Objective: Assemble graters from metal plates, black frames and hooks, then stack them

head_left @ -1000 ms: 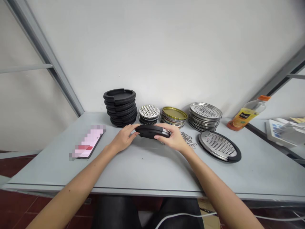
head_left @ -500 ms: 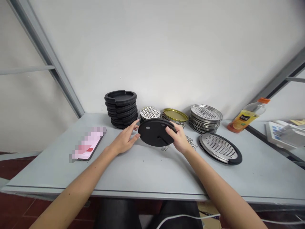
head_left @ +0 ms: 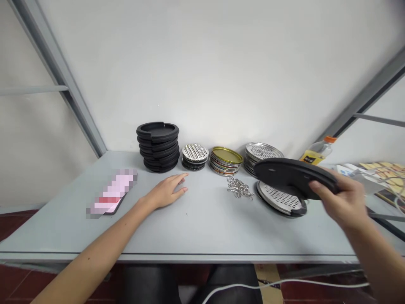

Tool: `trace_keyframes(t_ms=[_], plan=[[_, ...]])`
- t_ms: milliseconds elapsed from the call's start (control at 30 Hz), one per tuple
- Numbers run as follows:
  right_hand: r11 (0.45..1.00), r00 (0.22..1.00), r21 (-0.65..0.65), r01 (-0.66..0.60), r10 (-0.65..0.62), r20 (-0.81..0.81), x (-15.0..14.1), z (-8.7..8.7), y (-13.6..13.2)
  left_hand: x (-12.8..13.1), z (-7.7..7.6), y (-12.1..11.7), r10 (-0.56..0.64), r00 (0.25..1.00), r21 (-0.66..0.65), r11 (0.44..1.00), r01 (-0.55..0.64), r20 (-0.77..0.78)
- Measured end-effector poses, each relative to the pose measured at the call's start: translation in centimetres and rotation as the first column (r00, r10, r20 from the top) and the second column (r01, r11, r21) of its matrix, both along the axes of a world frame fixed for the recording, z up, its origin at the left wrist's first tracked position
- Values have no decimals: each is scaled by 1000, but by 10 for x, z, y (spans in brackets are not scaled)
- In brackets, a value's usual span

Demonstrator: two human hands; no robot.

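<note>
The grey table (head_left: 202,228) is filling the lower frame. At right, the right hand (head_left: 340,202) is gripping a tilted black round disc (head_left: 294,177) in its curled fingers, holding it just above a steel grater plate (head_left: 280,198). The left hand (head_left: 164,192) is resting open and empty on the table, near a stack of small graters (head_left: 195,154), while loose metal clips (head_left: 238,188) are lying right of centre.

I see a pixelated phone (head_left: 111,193) left of stacked black rings (head_left: 157,147), loose metal hooks (head_left: 238,188), and an orange-capped juice bottle (head_left: 316,153) far right.
</note>
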State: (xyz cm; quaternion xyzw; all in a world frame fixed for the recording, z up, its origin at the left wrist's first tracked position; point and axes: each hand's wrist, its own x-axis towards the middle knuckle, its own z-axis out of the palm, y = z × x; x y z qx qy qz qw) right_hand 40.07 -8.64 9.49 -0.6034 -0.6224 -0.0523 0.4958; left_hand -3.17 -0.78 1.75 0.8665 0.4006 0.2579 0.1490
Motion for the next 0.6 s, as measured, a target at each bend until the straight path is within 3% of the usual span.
trace_keyframes(t_ms=[67, 133, 200, 300, 467, 600], plan=[[999, 996, 40, 8, -11, 86, 25, 4, -9, 0, -1, 1, 11, 1000, 11, 1000, -11, 2], [999, 971, -26, -31, 36, 238, 43, -1, -12, 0, -1, 1, 17, 1000, 23, 1000, -17, 4], [993, 925, -50, -109, 119, 362, 56, -13, -8, 0, -1, 1, 21, 1000, 26, 999, -21, 4], [991, 860, -79, -107, 133, 492, 68, -38, -2, 0, 0, 1, 27, 1000, 25, 999, -27, 12], [994, 858, -80, -79, 108, 501, 71, -70, 1, 0, -1, 2, 14, 1000, 32, 999, -14, 16], [986, 875, -136, -94, 147, 460, 61, -77, 4, 0, 0, 2, 13, 1000, 41, 999, -13, -4]])
